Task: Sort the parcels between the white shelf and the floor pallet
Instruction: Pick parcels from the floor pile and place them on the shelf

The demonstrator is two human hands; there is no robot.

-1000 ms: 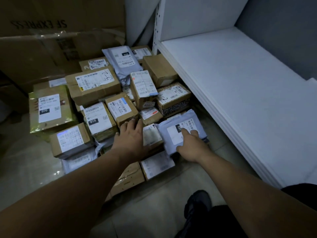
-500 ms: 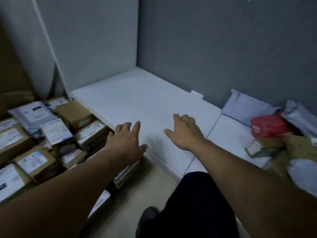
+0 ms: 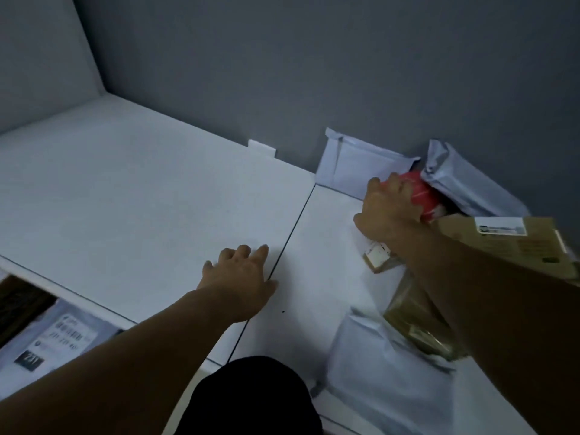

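White was the shelf (image 3: pixel 141 199) that filled most of the view, and near its middle the left hand (image 3: pixel 241 281) was spread over the seam between two boards, fingers straight and apart, holding nothing. Toward 2 o'clock the right hand (image 3: pixel 389 208) gripped the red parcel (image 3: pixel 423 196), fingers curved over its near end, with a pale mailer (image 3: pixel 354 164) against the wall at its 10 o'clock and a brown box (image 3: pixel 508 243) at its 4 o'clock. Below the shelf edge at 8 o'clock lay a labelled grey mailer (image 3: pixel 56 340).

Parcel pile (image 3: pixel 508 246) on shelf (image 3: pixel 141 199), right side
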